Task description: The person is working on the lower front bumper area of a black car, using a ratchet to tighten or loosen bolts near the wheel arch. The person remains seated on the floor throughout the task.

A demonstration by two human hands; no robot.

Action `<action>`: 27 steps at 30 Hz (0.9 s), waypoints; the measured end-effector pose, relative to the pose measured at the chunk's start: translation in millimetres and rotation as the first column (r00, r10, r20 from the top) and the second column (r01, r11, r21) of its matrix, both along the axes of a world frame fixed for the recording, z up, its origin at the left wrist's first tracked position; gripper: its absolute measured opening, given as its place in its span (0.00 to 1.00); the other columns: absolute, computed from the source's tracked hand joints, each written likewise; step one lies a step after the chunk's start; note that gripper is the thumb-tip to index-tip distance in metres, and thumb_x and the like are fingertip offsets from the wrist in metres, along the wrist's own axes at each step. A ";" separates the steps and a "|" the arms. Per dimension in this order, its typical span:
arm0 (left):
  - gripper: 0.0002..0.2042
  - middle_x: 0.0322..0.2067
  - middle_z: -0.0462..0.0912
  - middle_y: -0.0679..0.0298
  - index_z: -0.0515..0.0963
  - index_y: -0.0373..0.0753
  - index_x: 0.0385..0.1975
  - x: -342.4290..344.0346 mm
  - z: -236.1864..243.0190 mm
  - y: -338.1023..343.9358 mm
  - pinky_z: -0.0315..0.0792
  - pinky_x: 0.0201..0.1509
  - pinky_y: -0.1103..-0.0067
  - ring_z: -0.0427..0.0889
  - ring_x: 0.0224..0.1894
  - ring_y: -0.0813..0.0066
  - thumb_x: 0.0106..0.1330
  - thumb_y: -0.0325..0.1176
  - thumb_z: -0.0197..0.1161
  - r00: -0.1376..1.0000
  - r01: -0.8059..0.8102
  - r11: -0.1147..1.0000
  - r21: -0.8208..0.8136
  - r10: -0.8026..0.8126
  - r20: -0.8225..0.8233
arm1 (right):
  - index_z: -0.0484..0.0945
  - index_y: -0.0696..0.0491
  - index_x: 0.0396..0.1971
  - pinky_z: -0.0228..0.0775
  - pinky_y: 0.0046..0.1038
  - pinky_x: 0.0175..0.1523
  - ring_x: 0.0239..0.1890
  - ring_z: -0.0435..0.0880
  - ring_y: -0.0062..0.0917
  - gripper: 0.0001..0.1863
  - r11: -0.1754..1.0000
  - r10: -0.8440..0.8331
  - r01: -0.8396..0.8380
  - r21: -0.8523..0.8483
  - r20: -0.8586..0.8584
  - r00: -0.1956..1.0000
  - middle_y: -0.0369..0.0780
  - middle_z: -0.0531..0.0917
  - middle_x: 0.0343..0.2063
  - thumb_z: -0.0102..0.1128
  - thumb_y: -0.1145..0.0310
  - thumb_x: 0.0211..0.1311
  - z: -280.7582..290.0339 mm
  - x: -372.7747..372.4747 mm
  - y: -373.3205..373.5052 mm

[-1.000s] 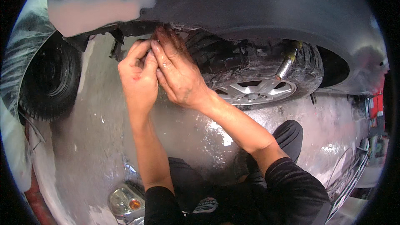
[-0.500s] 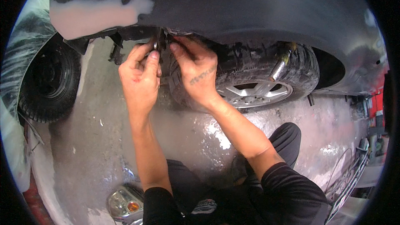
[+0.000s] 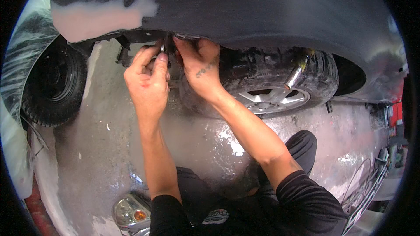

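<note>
Just under the lower edge of the dark car panel (image 3: 245, 6), both bare hands were raised close together. The left hand (image 3: 149, 74) had its thumb and curled fingers nearly together, pinching a small shiny metal piece (image 3: 163, 48) near the panel's lower edge; too little of the piece showed to tell what it was. The right hand (image 3: 202, 67) was just beside it, reaching up beneath the edge, its back toward the view. Its thumb was near the metal piece, but the other fingers were partly hidden, so how far open they were, or whether they had hold of anything, could not be told.

Toward the panel's left corner spread a pale patch (image 3: 98, 17). To the right of the hands stood a dirty tire (image 3: 262, 72) with a silver wheel (image 3: 273, 99), and a silvery tube (image 3: 297, 73) with a yellowish upper end stood out in front of its tread. A loose headlight (image 3: 130, 213) with an orange bulb lay on the wet floor (image 3: 107, 135), near the left sleeve (image 3: 168, 214). Farther left, another black tire (image 3: 54, 81) stood beside a clear plastic sheet (image 3: 33, 57).
</note>
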State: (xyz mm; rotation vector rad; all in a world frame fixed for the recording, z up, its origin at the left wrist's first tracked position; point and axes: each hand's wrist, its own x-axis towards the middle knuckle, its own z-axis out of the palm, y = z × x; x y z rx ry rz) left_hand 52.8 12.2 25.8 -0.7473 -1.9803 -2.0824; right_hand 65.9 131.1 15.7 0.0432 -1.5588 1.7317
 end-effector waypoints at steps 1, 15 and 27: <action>0.09 0.28 0.76 0.67 0.80 0.27 0.44 0.1 -0.2 0.4 0.63 0.19 0.86 0.71 0.22 0.87 0.68 0.23 0.61 1.000 0.002 1.000 0.003 -0.002 -0.012 | 0.79 0.60 0.32 0.64 0.22 0.28 0.24 0.73 0.14 0.09 0.999 -0.028 0.028 0.019 -0.014 1.000 0.34 0.79 0.23 0.58 0.69 0.69 0.8 -0.1 0.8; 0.09 0.29 0.78 0.67 0.81 0.29 0.45 -4.1 -2.3 -1.5 0.65 0.19 0.87 0.73 0.23 0.86 0.69 0.25 0.62 0.999 0.028 1.000 0.012 -0.028 -0.029 | 0.81 0.62 0.37 0.73 0.23 0.36 0.29 0.82 0.18 0.08 0.865 -0.250 0.297 0.406 -0.165 0.954 0.38 0.85 0.27 0.63 0.77 0.57 -8.6 15.4 2.3; 0.08 0.30 0.77 0.67 0.80 0.27 0.44 -8.1 -5.1 1.0 0.64 0.19 0.87 0.72 0.22 0.87 0.69 0.23 0.60 0.989 -0.009 1.000 -0.007 0.008 -0.146 | 0.80 0.62 0.33 0.70 0.28 0.33 0.26 0.80 0.25 0.06 0.945 -0.150 0.132 0.300 0.037 0.988 0.41 0.83 0.27 0.60 0.75 0.59 -1.8 14.3 5.8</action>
